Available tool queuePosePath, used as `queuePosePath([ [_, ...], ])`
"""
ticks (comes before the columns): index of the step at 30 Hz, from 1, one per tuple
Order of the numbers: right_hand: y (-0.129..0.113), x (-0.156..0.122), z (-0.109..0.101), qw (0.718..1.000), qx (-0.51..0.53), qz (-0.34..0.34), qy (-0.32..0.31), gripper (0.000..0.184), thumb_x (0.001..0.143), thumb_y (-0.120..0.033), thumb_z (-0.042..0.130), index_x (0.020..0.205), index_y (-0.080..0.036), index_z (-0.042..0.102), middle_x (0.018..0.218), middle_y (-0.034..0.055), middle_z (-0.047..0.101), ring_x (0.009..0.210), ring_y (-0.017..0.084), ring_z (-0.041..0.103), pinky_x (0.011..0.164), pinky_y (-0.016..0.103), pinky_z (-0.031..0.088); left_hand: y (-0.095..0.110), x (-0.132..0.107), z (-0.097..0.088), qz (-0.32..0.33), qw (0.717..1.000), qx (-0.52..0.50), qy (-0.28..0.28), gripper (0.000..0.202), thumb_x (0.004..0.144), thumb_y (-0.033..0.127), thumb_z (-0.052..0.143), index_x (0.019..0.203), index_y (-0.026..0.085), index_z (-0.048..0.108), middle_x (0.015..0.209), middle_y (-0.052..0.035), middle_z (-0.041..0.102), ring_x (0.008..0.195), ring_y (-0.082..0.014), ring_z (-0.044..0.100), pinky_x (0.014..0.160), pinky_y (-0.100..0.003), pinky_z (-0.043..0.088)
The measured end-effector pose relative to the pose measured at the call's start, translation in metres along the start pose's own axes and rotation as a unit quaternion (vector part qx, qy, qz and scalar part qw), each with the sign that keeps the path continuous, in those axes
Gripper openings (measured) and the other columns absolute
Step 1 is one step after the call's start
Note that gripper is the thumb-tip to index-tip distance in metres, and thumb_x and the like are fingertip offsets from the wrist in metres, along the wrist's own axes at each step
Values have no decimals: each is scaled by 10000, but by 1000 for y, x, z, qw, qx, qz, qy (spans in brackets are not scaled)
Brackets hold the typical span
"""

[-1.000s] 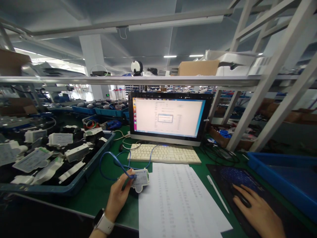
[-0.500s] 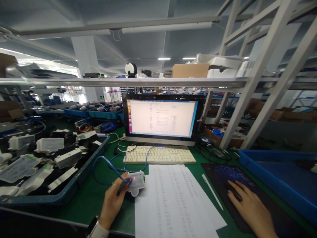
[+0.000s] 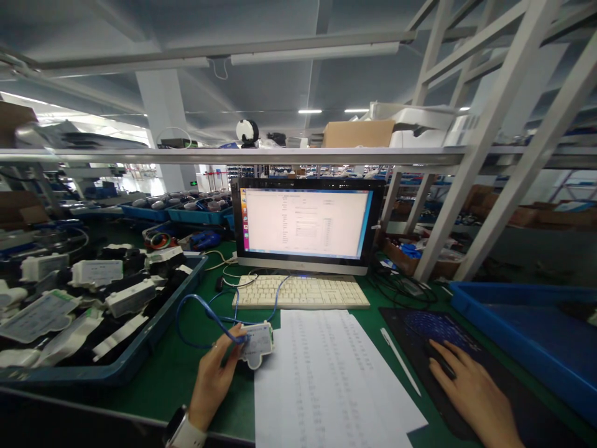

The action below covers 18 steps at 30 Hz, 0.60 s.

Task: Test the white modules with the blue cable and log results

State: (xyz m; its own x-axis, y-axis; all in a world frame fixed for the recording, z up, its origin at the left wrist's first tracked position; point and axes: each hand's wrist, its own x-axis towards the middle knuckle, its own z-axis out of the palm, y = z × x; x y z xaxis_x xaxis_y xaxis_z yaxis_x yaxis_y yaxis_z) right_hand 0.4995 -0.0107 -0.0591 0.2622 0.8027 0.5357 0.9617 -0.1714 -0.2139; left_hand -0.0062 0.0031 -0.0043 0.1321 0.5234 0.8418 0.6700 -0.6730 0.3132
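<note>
Between the thumb and fingers of my left hand [image 3: 217, 370] is a small white electronic module [image 3: 259, 347] with a printed label. A blue cable [image 3: 198, 300] runs to its face, where my fingertips cover the joint. The module tilts over the left edge of some printed sheets [image 3: 326, 379]. My right hand [image 3: 471, 386] rests over a black computer mouse [image 3: 441, 361] on a dark mouse pad [image 3: 396, 323]. Facing me, a lit monitor [image 3: 305, 221] shows a form-like window. Its text is too small to read.
A blue bin [image 3: 135, 358] at left holds several similar white modules. The keyboard [image 3: 303, 292] lies below the monitor, and a white pen [image 3: 401, 362] lies right of the sheets. Another blue bin [image 3: 508, 292] stands at right. A shelf [image 3: 280, 154] crosses above the monitor.
Red lights that showed on the module's face earlier are no longer visible. Both hands keep practically the same place.
</note>
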Motion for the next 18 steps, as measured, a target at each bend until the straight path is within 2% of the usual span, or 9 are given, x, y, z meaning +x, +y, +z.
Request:
queuePosePath([
  [9, -2, 0, -4, 1000, 5, 8, -3, 612, 811, -556, 252, 1153, -205, 618, 1194, 91, 579, 1030, 288, 560, 825, 439, 504, 0, 0, 1, 6, 1000, 7, 4, 257, 879, 203, 520, 1132, 221, 556, 1158, -78, 641, 1042, -199, 620, 877, -287, 528],
  [18, 5, 1, 1, 1000, 12, 0, -5, 601, 806, -565, 282, 1150, -208, 622, 1200, 94, 572, 1029, 294, 563, 816, 441, 507, 1, 0, 1, 3, 1000, 11, -1, 257, 881, 203, 514, 1134, 226, 557, 1152, -88, 643, 1031, -210, 625, 873, -308, 538],
])
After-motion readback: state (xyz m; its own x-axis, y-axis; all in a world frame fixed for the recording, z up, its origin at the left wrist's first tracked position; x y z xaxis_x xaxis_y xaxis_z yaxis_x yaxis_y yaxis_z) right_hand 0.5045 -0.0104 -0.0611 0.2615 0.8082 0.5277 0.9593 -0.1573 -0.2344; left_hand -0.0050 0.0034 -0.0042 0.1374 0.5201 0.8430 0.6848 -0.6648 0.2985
